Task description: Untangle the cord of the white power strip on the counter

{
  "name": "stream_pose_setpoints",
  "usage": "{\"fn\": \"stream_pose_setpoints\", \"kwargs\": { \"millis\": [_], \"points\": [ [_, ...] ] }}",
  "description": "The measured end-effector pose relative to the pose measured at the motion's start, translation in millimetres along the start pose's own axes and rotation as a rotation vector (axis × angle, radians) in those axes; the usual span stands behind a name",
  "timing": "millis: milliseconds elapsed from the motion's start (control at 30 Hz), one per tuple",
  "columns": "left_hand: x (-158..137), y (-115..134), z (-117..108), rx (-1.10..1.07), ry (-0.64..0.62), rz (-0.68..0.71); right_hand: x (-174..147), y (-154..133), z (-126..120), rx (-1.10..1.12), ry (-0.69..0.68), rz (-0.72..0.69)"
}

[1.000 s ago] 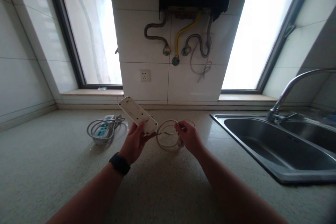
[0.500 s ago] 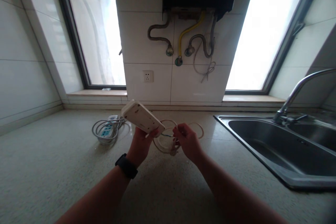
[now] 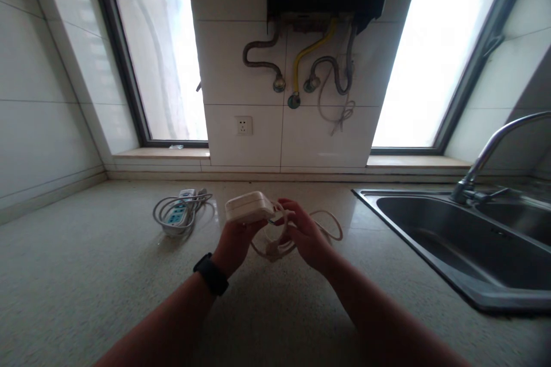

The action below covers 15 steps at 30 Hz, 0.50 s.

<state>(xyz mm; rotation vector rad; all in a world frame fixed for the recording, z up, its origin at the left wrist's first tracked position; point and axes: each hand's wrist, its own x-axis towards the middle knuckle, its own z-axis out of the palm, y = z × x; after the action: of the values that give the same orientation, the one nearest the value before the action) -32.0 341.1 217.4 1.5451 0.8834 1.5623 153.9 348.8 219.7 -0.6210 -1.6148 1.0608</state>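
White power strip [image 3: 248, 208] is up in the left hand [image 3: 232, 246], a bit left of the middle of the frame, over the speckled counter [image 3: 258, 315]. The left fingers are wrapped around it from below and hold it. A black watch [image 3: 210, 274] is on the left wrist. The right hand [image 3: 310, 235] is just beside the strip's right end. Its fingers are bent and touch the pale cord [image 3: 334, 228]; I cannot tell if they pinch it tight. A tiny blue-green bit shows where the cord meets the strip. The cord makes loops under the hands and out to the right. A pale lump [image 3: 272, 249] in the loops may be a plug, but it is blurry.

At the left middle of the frame, another power strip [image 3: 177, 213] lies on the counter. It has blue sockets, and a gray cord is coiled around it. On the right side is a steel sink [image 3: 503, 298] with two bowls, and a shiny faucet [image 3: 485, 152] behind.

Farther back, a wall socket [image 3: 244, 125] is on the white tiles, near the middle. Above it, at top center, a heater box [image 3: 327, 3] has a yellow pipe [image 3: 296, 71] and two bendy gray hoses under it. Bright windows stand at the upper left and upper right.
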Motion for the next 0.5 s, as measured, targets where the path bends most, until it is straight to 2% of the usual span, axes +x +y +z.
{"fn": "stream_pose_setpoints", "kwargs": {
  "millis": [67, 200, 300, 433, 500],
  "points": [
    [0, -1, -1, -0.016, -0.026, -0.024, 2, 3, -3, -0.087, -0.01, 0.007],
    [-3, 0, 0, -0.059, -0.082, -0.078, 4, 4, -7, -0.194, -0.139, 0.049],
    [-5, 4, 0, -0.052, -0.136, -0.085, 4, 0, -9, -0.336, -0.122, -0.042],
    [0, 8, -7, 0.079, -0.056, 0.161, 9, -4, -19, -0.661, -0.018, -0.257],
    [4, 9, -12, 0.16, -0.059, 0.242, 11, -3, -27, -0.775, 0.017, -0.349]
  ]
}}
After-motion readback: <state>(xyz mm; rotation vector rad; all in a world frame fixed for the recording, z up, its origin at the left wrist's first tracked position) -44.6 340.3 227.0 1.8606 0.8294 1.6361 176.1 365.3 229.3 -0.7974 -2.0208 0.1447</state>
